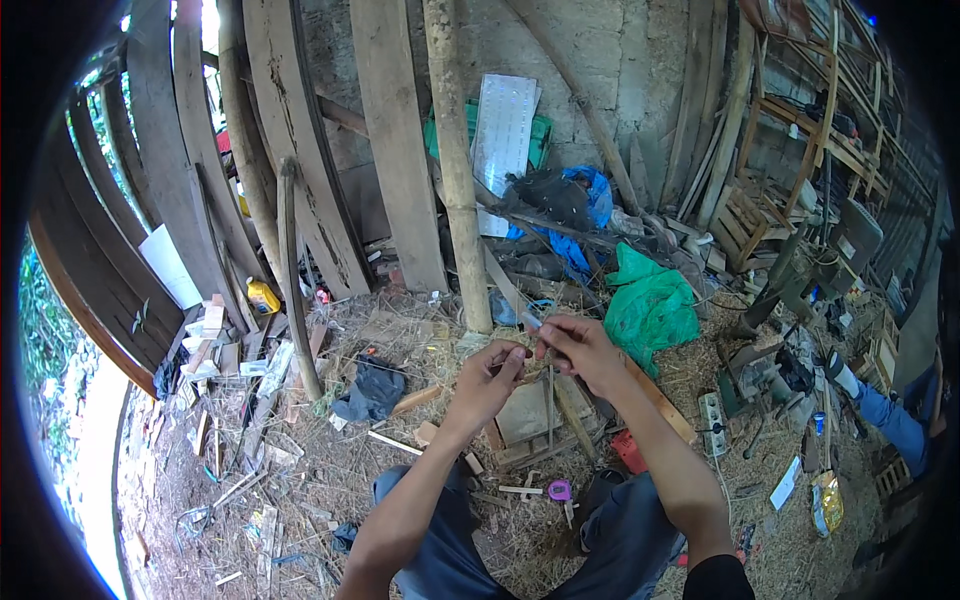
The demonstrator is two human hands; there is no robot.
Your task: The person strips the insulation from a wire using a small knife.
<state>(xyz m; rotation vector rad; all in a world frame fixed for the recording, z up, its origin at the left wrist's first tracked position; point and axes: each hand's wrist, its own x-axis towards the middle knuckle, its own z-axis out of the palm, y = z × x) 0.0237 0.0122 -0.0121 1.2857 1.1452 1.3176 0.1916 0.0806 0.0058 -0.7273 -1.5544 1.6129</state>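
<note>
In front of me my left hand (489, 381) has its thumb and fingertips pinched together; whether something small is between them is too small to tell. Close beside it, my right hand (583, 354) grips a small pale, slim object (531, 321) that points up and away from its fingers. The fingertips of both hands almost meet. Beneath them stands a low wooden block or bench (523, 414) with a flat worn top. A purple tape measure (559, 490) lies on the ground between my feet, beside a thin wood strip (520, 490).
A green plastic bag (651, 306) lies beyond my right hand. A bamboo post (459, 165) rises ahead. Near my right leg are a red tool or case (628, 450) and a white power strip (712, 424). Another person's leg (892, 424) shows at right. Wood scraps and shavings litter the ground.
</note>
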